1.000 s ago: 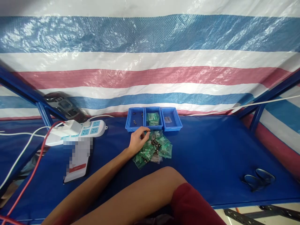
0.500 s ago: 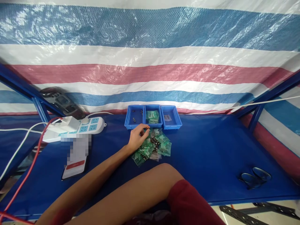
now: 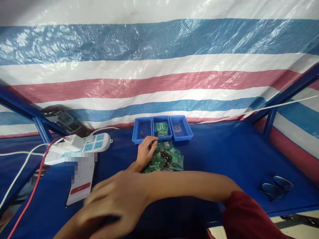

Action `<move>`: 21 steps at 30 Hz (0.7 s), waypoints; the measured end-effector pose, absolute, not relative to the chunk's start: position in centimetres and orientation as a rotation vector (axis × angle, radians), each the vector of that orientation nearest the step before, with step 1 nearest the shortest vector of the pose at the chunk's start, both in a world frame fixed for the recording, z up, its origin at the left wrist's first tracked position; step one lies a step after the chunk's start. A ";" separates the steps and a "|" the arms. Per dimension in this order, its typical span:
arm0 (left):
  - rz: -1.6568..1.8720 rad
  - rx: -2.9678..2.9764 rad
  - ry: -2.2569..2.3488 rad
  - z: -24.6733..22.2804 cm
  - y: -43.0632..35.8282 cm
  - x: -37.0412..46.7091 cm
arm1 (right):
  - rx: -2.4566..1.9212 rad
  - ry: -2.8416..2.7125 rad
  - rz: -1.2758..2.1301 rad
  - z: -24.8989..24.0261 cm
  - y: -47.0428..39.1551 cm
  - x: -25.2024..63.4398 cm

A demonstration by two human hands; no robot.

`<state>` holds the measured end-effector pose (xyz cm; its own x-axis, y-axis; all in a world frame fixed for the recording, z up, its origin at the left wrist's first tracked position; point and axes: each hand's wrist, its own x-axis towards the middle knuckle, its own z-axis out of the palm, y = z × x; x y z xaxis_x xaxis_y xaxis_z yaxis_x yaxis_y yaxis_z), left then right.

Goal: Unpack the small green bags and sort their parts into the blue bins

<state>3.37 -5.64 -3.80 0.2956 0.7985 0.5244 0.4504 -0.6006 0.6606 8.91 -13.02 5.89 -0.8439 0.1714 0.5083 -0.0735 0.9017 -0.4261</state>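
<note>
My left hand [image 3: 145, 151] rests at the front of the blue bins, thumb and index finger pinched together. Whatever lies between those fingertips is too small to make out. Beside it, partly covered by my arms, is a pile of green-looking clear bags [image 3: 174, 156] with small dark metal parts [image 3: 165, 155] on top. My right hand [image 3: 117, 199], blurred by motion, crosses above my left forearm with thumb and fingers apart. Behind the pile stand a left bin [image 3: 136, 136] with a few small metal parts, a middle bin [image 3: 163, 138] with green bags, and a right bin [image 3: 185, 134] with a small clear bag.
On the left a white power strip [image 3: 106, 141] carries plugs and white and red cables [image 3: 37, 186]. A phone [image 3: 79, 196] lies in front of it. Glasses [image 3: 276, 189] lie at the right of the blue table [image 3: 224, 159]. A striped sheet [image 3: 159, 39] hangs behind.
My right hand has come up into view over my left forearm; before, only its arm showed. My left hand keeps its pinch by the bins. The view has shifted slightly.
</note>
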 end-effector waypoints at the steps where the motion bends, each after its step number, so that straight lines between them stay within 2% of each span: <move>1: 1.218 2.180 1.103 -3.7 -5.7 3.3 | -0.141 -2.399 0.561 5.1 -12.2 10.3; 5: 1.184 2.175 1.023 -3.8 -5.6 3.2 | -0.861 -1.781 0.486 0.9 -9.0 16.7; 7: 1.195 2.156 1.087 -4.0 -5.5 3.2 | -1.066 -1.619 0.519 -1.0 -8.2 18.7; 12: 1.172 2.112 1.141 -4.6 -5.4 3.2 | -1.106 -1.635 0.582 -3.6 -7.9 19.8; 21: 1.159 2.134 1.047 -5.0 -5.2 3.3 | -1.139 -1.651 0.650 -4.9 -7.9 20.0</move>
